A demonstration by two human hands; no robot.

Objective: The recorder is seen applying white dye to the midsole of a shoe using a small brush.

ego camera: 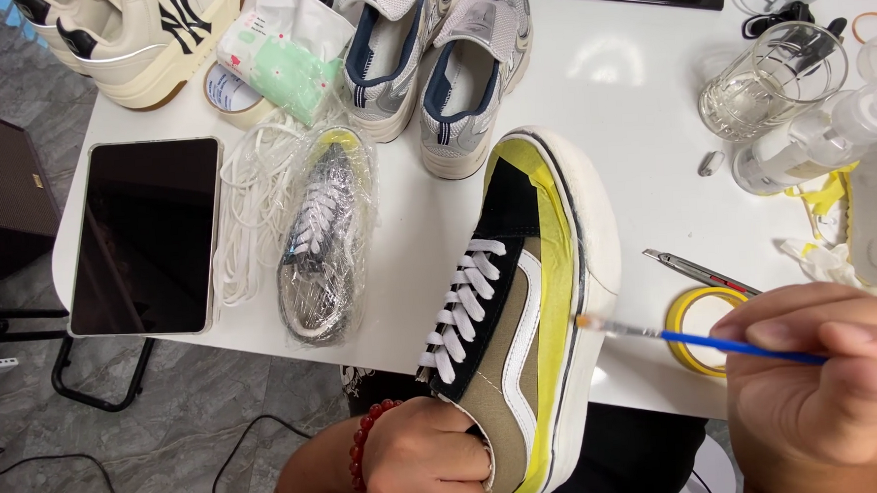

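the black and tan sneaker (506, 322) with white laces and a white side stripe lies at about 6 o'clock, its toe pointing toward 12 and its heel hanging over the near edge of the white bench (641, 149); yellow masking tape (556, 271) runs along the upper just above the white sole. the left hand (423, 464), with a red bead bracelet (366, 442) at the wrist, has its grip closed around the sneaker's heel opening. the right hand (824, 378), at 4 o'clock, pinches a thin blue-handled brush (699, 340) in a closed grip, and the brush tip touches the white sole edge on the sneaker's right side. just beside the brush, toward 3 o'clock, a yellow tape roll (694, 334) lies flat, with a utility knife (696, 270) near it. farther out at 2 o'clock stand a clear glass cup (771, 79) and a clear plastic bottle (818, 141). at 9 o'clock lies a shoe wrapped in clear film (325, 242), next to loose white laces (250, 210) and a dark tablet (147, 235). at 12 o'clock sits a pair of grey and white running shoes (440, 59), with a green tissue pack (283, 66), a roll of tape (230, 93) and cream sneakers (134, 38) toward 11.
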